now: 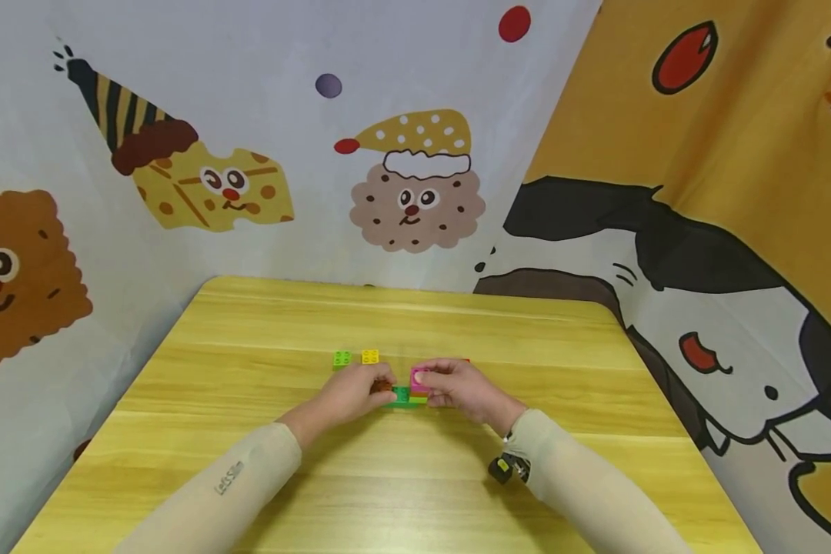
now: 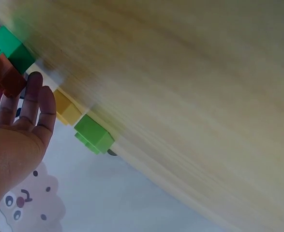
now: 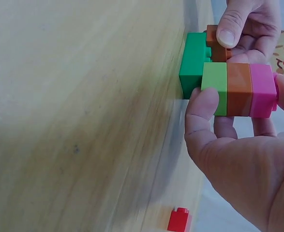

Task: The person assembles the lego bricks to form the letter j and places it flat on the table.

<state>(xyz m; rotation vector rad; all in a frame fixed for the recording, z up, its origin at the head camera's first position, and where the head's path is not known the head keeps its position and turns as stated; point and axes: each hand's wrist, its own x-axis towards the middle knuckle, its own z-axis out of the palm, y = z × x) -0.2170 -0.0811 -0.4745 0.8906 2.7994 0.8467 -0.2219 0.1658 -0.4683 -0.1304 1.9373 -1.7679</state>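
Observation:
A long green toy brick (image 3: 193, 65) lies on the table, studs up. Near its right end rises a stack of a light green brick (image 3: 214, 77), an orange-brown brick (image 3: 239, 87) and a pink brick (image 3: 261, 89) on top. My right hand (image 1: 464, 387) grips this stack, thumb low at the light green brick and a finger on the pink one. At the other end, my left hand (image 1: 352, 392) holds a brown brick (image 2: 8, 76) between thumb and fingers, over the green brick's studs. In the head view the fingers partly hide both.
Behind my left hand stand a loose light green brick (image 1: 342, 359) and a yellow brick (image 1: 370, 356). A red brick (image 3: 179, 220) lies off to the right, mostly hidden in the head view. The wooden table (image 1: 415, 485) backs onto a cartoon-printed cloth (image 1: 270, 115).

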